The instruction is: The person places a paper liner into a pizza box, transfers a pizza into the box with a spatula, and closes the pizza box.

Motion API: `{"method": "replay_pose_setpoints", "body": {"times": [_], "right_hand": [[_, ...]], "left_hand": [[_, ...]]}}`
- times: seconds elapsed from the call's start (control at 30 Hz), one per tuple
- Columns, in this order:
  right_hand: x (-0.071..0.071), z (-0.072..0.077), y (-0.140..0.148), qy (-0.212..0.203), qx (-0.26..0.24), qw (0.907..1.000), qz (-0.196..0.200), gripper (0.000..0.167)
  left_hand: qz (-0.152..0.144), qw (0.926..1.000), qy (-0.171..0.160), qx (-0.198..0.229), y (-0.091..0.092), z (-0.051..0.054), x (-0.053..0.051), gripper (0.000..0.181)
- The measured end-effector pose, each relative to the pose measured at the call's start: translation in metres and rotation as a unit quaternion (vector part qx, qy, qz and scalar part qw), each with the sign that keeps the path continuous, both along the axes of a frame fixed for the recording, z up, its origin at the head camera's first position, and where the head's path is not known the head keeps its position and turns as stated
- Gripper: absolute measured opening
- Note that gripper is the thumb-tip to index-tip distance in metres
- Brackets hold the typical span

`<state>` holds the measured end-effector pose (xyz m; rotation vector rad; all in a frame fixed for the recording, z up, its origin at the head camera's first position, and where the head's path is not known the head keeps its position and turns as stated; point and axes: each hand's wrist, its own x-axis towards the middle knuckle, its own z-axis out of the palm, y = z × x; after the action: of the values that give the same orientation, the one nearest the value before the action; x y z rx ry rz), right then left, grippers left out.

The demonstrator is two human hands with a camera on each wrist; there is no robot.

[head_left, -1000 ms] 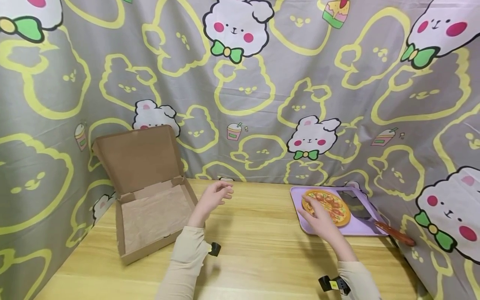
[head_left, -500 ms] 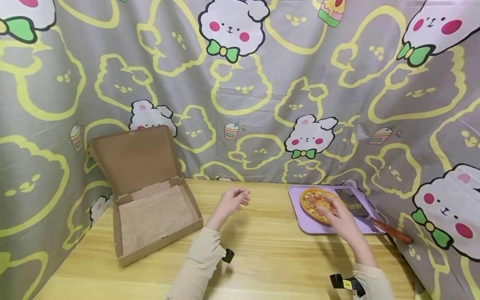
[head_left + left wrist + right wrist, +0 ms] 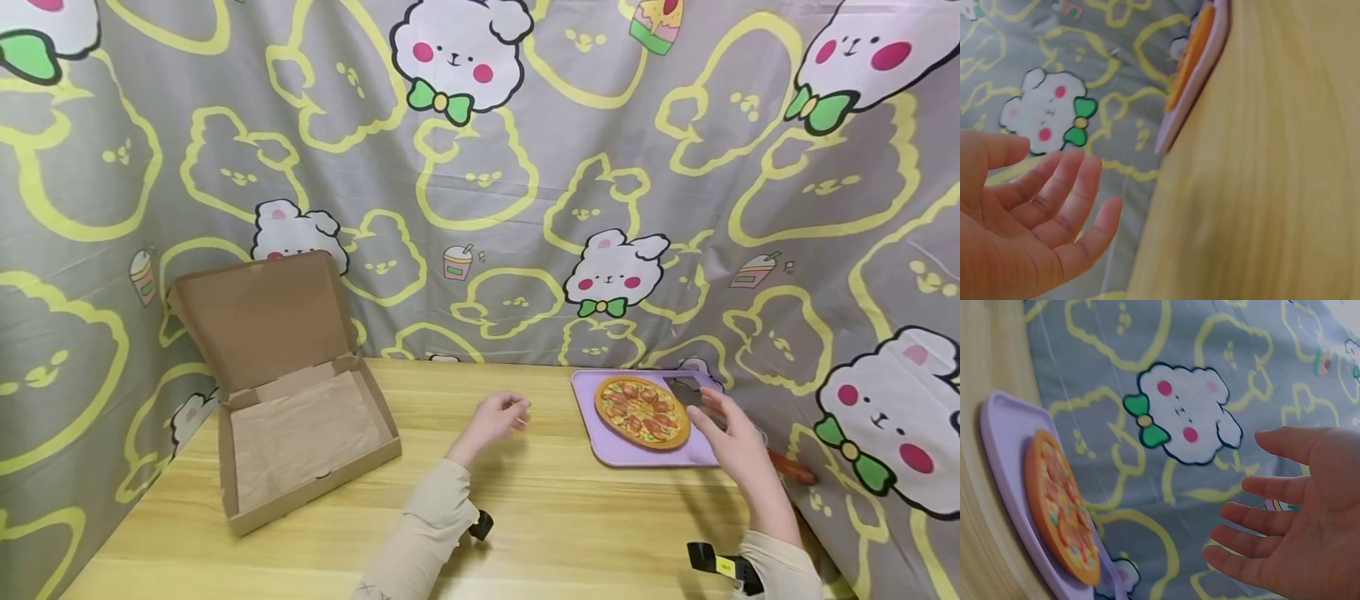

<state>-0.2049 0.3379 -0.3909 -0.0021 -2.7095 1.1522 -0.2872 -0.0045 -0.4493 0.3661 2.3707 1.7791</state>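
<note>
My left hand (image 3: pixel 497 425) hovers over the table, left of the purple tray (image 3: pixel 611 454), its fingers loosely bent around nothing. In the left wrist view the same hand (image 3: pixel 1041 219) has its palm exposed. My right hand (image 3: pixel 738 442) is above the tray's right part, thumb and fingers apart, holding nothing. A round pizza (image 3: pixel 643 412) with an orange crust and red toppings lies on the tray; the right wrist view shows the pizza (image 3: pixel 1063 509) too. Behind my right hand is a pizza server with a dark blade (image 3: pixel 684 387) and a brown handle (image 3: pixel 792 468), partly hidden.
A brown cardboard box (image 3: pixel 315 483) stands at the left with its lid (image 3: pixel 266 321) raised. Brown paper (image 3: pixel 307 433) lines its inside. A printed grey curtain (image 3: pixel 495 250) hangs around the back and sides of the wooden table (image 3: pixel 555 517).
Both hands have moved to the right. The right hand has passed from above the pizza to the side where the server lies. Pizza, tray and box stay where they were on the table.
</note>
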Motion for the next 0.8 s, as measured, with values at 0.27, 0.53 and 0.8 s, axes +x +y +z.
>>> {"method": "replay_pose_setpoints", "body": {"times": [0.27, 0.53, 0.8], "right_hand": [[0.008, -0.002, 0.027, 0.029, 0.076, 0.9950, -0.059, 0.061], [0.011, -0.005, 0.040, 0.013, 0.131, 0.9851, -0.111, 0.056], [0.011, -0.014, 0.053, -0.005, 0.183, 0.9735, -0.137, 0.050]], "left_hand": [[-0.008, 1.0000, -0.001, 0.005, 0.021, -0.009, 0.000, 0.034], [-0.005, 0.9993, -0.016, 0.032, 0.043, -0.014, 0.005, 0.031], [-0.002, 0.9986, -0.020, 0.048, 0.062, -0.022, 0.006, 0.031]]}}
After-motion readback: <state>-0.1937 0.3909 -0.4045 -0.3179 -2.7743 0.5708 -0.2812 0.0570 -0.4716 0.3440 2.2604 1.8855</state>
